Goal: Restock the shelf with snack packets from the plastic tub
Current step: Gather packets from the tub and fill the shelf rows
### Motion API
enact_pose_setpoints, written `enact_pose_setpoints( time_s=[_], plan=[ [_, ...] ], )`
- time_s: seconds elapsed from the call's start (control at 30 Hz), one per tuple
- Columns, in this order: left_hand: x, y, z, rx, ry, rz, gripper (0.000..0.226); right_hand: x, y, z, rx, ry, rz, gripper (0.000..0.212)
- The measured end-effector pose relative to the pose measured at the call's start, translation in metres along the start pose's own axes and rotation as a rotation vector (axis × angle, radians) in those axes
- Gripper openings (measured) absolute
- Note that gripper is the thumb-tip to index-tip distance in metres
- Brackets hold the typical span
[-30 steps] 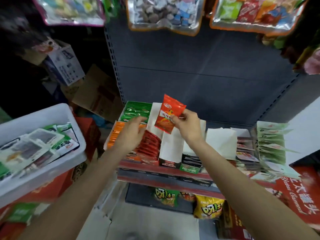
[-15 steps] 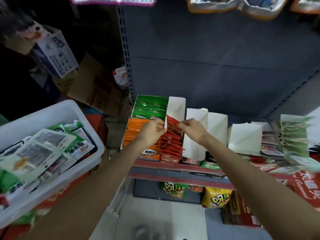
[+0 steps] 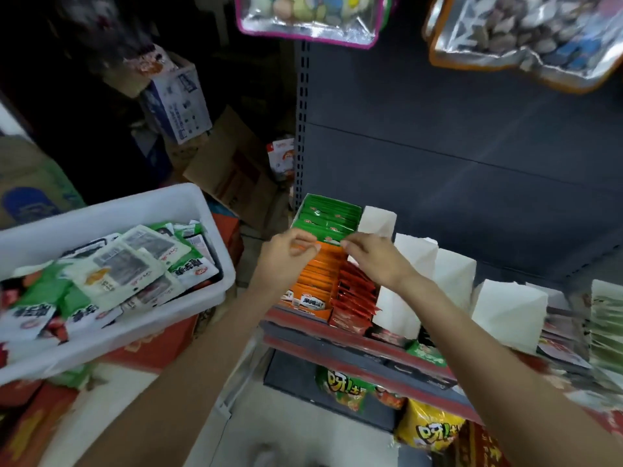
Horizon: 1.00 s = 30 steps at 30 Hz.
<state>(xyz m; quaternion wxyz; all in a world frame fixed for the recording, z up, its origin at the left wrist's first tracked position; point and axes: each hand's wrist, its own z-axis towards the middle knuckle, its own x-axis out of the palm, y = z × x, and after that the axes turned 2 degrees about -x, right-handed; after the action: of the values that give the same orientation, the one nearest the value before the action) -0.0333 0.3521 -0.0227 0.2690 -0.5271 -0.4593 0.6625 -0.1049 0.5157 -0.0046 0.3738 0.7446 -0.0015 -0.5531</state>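
Note:
A white plastic tub (image 3: 111, 210) at the left holds several white and green snack packets (image 3: 135, 264). On the shelf (image 3: 337, 342), a display box carries rows of green packets (image 3: 330, 214), orange packets (image 3: 320, 274) and red packets (image 3: 354, 294). My left hand (image 3: 286, 254) and my right hand (image 3: 374, 257) are both at the back of the orange row, just in front of the green packets. Each hand's curled fingers pinch the top edge of the rear orange packets, one at each corner. My palms hide the packet faces there.
White paper-lined boxes (image 3: 414, 254) stand in a row right of the red packets. Large clear bags of sweets (image 3: 310, 15) hang overhead. Cardboard boxes (image 3: 175, 96) are piled behind the tub. Yellow and green snack bags (image 3: 428, 429) lie on the lower shelf.
The red packet held up in my right hand went down into the red row. Both hands then shifted left and back to the orange row. The view swung left.

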Motion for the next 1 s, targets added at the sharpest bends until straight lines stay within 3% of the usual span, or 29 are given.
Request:
enact_pose_setpoints(
  time_s=[0.17, 0.3, 0.47, 0.67, 0.9, 1.0],
  plan=[
    [-0.075, 0.027, -0.030, -0.023, -0.347, 0.103, 0.010, 0.044, 0.088, 0.010, -0.264, 0.059, 0.097, 0.031],
    [-0.148, 0.070, -0.050, -0.128, -0.419, 0.322, 0.016, 0.100, 0.149, 0.032, -0.358, 0.171, 0.119, 0.027],
    [-0.230, 0.135, -0.064, -0.220, -0.152, 0.518, 0.036, 0.167, 0.213, 0.076, -0.245, 0.307, 0.037, 0.042],
    [-0.280, 0.187, -0.054, -0.219, 0.224, 0.748, 0.058, 0.211, 0.248, 0.105, 0.035, 0.214, -0.209, 0.047],
    [-0.288, 0.178, -0.028, -0.087, 0.216, 0.861, 0.039, 0.204, 0.245, 0.125, 0.211, 0.223, -0.141, 0.031],
    [-0.290, 0.175, -0.019, -0.068, 0.275, 0.813, 0.039, 0.207, 0.253, 0.119, 0.225, 0.219, -0.201, 0.041]
  ],
)
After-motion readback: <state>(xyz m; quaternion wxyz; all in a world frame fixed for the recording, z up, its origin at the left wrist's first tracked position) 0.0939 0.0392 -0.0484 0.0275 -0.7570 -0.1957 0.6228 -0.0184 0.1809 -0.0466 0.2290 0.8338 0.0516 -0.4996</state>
